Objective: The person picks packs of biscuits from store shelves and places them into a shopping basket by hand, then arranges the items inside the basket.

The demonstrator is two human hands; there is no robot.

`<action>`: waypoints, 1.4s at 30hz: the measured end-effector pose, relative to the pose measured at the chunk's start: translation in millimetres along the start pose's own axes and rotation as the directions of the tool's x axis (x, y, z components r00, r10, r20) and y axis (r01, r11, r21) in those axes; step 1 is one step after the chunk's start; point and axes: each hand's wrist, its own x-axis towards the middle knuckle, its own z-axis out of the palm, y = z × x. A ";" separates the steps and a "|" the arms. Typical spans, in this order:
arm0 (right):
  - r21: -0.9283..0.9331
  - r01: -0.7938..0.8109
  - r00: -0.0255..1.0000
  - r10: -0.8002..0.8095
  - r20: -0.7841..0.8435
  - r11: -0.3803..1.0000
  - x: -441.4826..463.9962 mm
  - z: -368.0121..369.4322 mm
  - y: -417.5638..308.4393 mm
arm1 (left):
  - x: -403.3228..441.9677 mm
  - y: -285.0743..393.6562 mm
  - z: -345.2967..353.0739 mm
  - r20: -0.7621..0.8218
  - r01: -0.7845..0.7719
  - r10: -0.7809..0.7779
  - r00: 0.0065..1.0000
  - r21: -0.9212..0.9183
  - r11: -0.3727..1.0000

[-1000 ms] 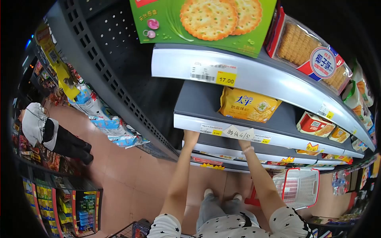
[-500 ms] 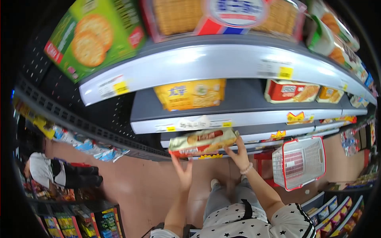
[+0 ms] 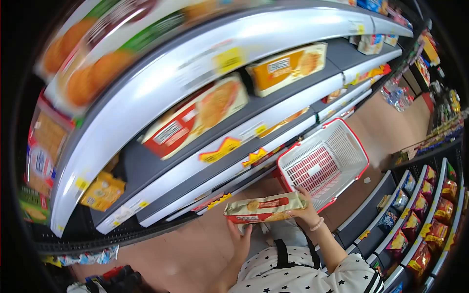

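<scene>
A cream-and-red biscuit pack (image 3: 264, 209) is held level in front of my body. My left hand (image 3: 239, 240) supports its left end from below, thumb and fingers against the pack. My right hand (image 3: 306, 213), with a beaded bracelet at the wrist, grips the right end, fingers over the top corner. Just beyond my right hand is a grey-white shopping basket (image 3: 350, 139) with a red rim. On the shelf ahead sit a similar red-and-cream biscuit pack (image 3: 198, 117) and an orange-and-cream one (image 3: 288, 68).
Curved shelf edges (image 3: 273, 110) with price tags run across the front. A yellow snack bag (image 3: 103, 190) sits at the left. Bagged snacks (image 3: 422, 259) fill racks at lower right. Bottles (image 3: 396, 95) stand farther back. Part of another person (image 3: 112, 281) shows at lower left.
My view has turned right along the shelves. The biscuit pack has come back from the shelf edge towards my body, nearer the basket, still in both hands.
</scene>
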 end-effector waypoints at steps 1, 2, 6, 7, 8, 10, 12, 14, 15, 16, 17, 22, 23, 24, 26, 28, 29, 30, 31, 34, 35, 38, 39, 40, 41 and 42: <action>0.004 -0.009 1.000 0.009 -0.017 1.000 2.6 -21.3 3.9 | 5.6 2.1 21.8 0.087 -0.002 -0.001 0.996 0.038 0.999; 0.258 -0.236 0.970 0.241 0.013 0.937 5.5 -43.6 9.2 | 8.9 2.3 42.8 0.171 -0.008 -0.005 0.985 0.075 0.997; 0.493 -0.488 0.804 0.591 -0.068 0.720 24.2 -119.8 57.8 | 34.6 -39.9 126.8 0.399 0.094 -0.092 0.912 0.014 0.995; 0.435 -0.507 0.788 0.605 -0.116 0.744 33.1 -135.6 75.0 | 43.9 -36.4 146.1 0.441 0.121 -0.094 0.893 -0.034 0.992; 0.435 -0.540 0.752 0.646 -0.135 0.720 44.0 -149.1 86.1 | 54.2 -65.2 154.4 0.489 0.204 -0.178 0.854 0.000 0.979; 0.439 -0.576 0.711 0.688 -0.146 0.690 69.8 -167.8 104.7 | 70.4 -67.0 167.8 0.506 0.234 -0.208 0.837 0.013 0.972; 0.398 -0.484 0.751 0.603 -0.267 0.779 93.4 -177.4 127.5 | 79.9 -70.1 174.4 0.509 0.344 -0.312 0.802 0.034 0.938; 0.354 -0.508 0.756 0.603 -0.254 0.785 116.6 -188.0 152.3 | 81.7 -72.9 176.1 0.503 0.339 -0.324 0.801 0.064 0.939; 0.302 -0.522 0.766 0.594 -0.247 0.798 126.8 -192.8 167.4 | 81.8 -73.0 176.7 0.501 0.329 -0.325 0.802 0.083 0.941; 0.305 -0.533 0.758 0.605 -0.242 0.789 135.2 -195.4 193.6 | 80.8 -68.5 177.8 0.499 0.339 -0.338 0.798 0.092 0.936; 0.213 -0.605 0.739 0.641 -0.206 0.767 142.8 -196.4 226.6 | 79.5 -59.8 179.5 0.450 0.278 -0.320 0.834 0.157 0.947; 0.057 -0.802 0.592 0.804 -0.050 0.594 183.8 -170.7 235.0 | 73.6 -58.1 189.8 0.351 0.177 -0.281 0.893 0.300 0.937; 0.093 -0.787 0.612 0.791 -0.002 0.610 187.1 -160.8 242.8 | 72.3 -66.7 188.5 0.355 0.131 -0.243 0.903 0.311 0.941; 0.132 -0.771 0.633 0.773 0.046 0.623 188.6 -152.4 253.8 | 72.2 -68.1 188.4 0.359 0.083 -0.203 0.911 0.323 0.943; 0.173 -0.710 0.683 0.727 -0.070 0.683 188.7 -137.5 276.2 | 73.1 -61.8 190.5 0.365 0.041 -0.184 0.913 0.366 0.930; -0.089 -0.679 0.729 0.654 -0.201 0.729 182.4 -123.0 356.8 | 73.6 -55.8 192.1 0.371 -0.043 -0.115 0.921 0.391 0.919; -0.086 -0.676 0.732 0.654 -0.193 0.732 180.7 -117.1 351.5 | 75.8 -50.5 192.4 0.364 -0.044 -0.113 0.924 0.397 0.917; -0.279 -0.673 0.739 0.615 -0.274 0.685 176.7 -112.3 344.5 | 77.7 -42.2 193.2 0.394 0.011 -0.155 0.906 0.343 0.939; -0.458 -0.653 0.756 0.556 -0.345 0.603 175.4 -109.2 336.9 | 78.2 -36.9 192.2 0.423 0.067 -0.189 0.886 0.287 0.956; -0.525 -0.589 0.805 0.503 -0.315 0.615 168.4 -108.1 325.6 | 73.4 -45.0 182.0 0.415 0.088 -0.195 0.889 0.265 0.960; -0.628 -0.538 0.839 0.435 -0.328 0.563 164.9 -106.7 321.3 | 71.3 -43.9 177.1 0.405 0.107 -0.210 0.890 0.262 0.959; -0.664 -0.481 0.876 0.321 -0.359 0.572 153.0 -99.6 300.6 | 85.4 -39.6 140.5 0.158 -0.244 0.192 0.968 0.443 0.863; -0.589 -0.503 0.864 0.338 -0.374 0.633 147.2 -99.7 298.6 | 100.0 -27.4 116.8 0.048 -0.313 0.360 0.932 0.610 0.728; -0.508 -0.520 0.850 0.357 -0.387 0.687 140.6 -97.8 295.1 | 118.5 -12.1 90.2 -0.029 -0.324 0.527 0.850 0.759 0.564; -0.457 -0.522 0.846 0.369 -0.386 0.720 131.0 -97.5 278.3 | 135.3 -3.9 64.6 -0.270 -0.291 0.584 0.766 0.664 0.689; -0.405 -0.523 0.842 0.380 -0.384 0.750 119.3 -99.7 261.8 | 152.4 13.7 32.7 -0.265 -0.182 0.713 0.650 0.856 0.484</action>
